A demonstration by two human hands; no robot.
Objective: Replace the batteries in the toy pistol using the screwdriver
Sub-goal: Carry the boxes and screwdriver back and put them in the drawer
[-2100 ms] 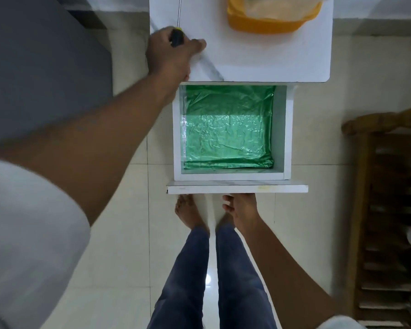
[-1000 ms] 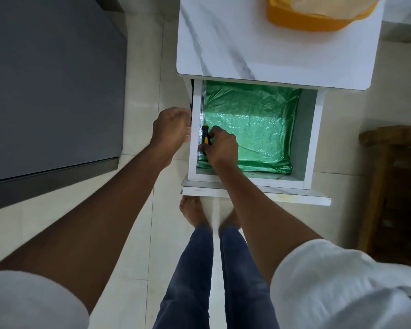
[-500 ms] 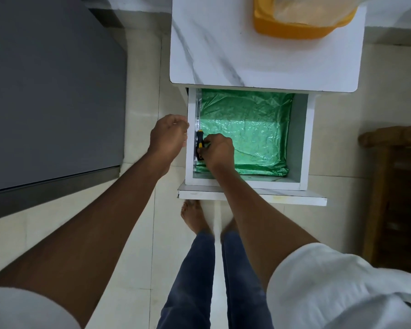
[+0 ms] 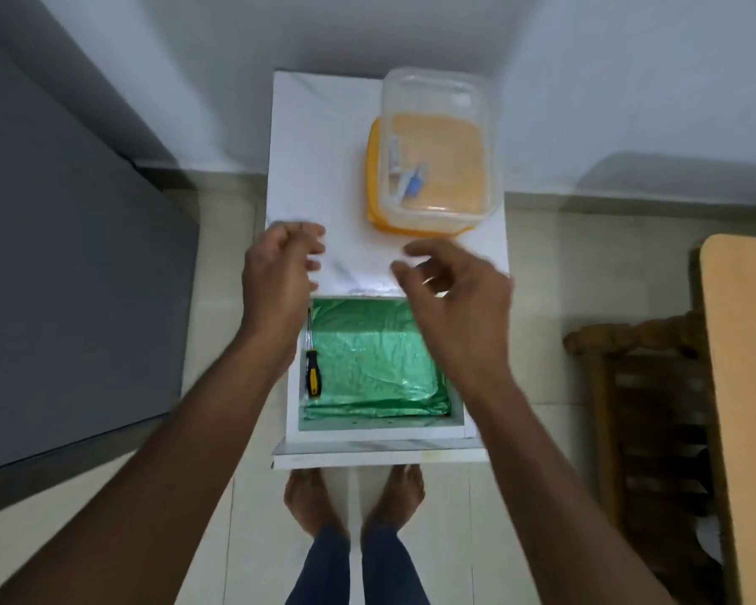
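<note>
A screwdriver [image 4: 312,369] with a black and yellow handle lies along the left side of the pulled-out white drawer [image 4: 380,434], on its green plastic lining [image 4: 367,355]. My left hand [image 4: 276,272] hovers above the drawer's left edge with its fingers loosely curled and nothing in them. My right hand [image 4: 455,294] hovers over the front of the white table top [image 4: 319,168], fingers spread and empty. Both hands are blurred. No toy pistol is in view.
A clear plastic box [image 4: 437,146] resting on a yellow lid sits at the table's back right, with small items inside. A dark grey surface [image 4: 62,255] fills the left. A wooden chair [image 4: 655,430] stands at the right. My bare feet are below the drawer front.
My right hand set the screwdriver down in the drawer and let go. Both hands have risen toward the table top. The view tilted up, showing the whole box.
</note>
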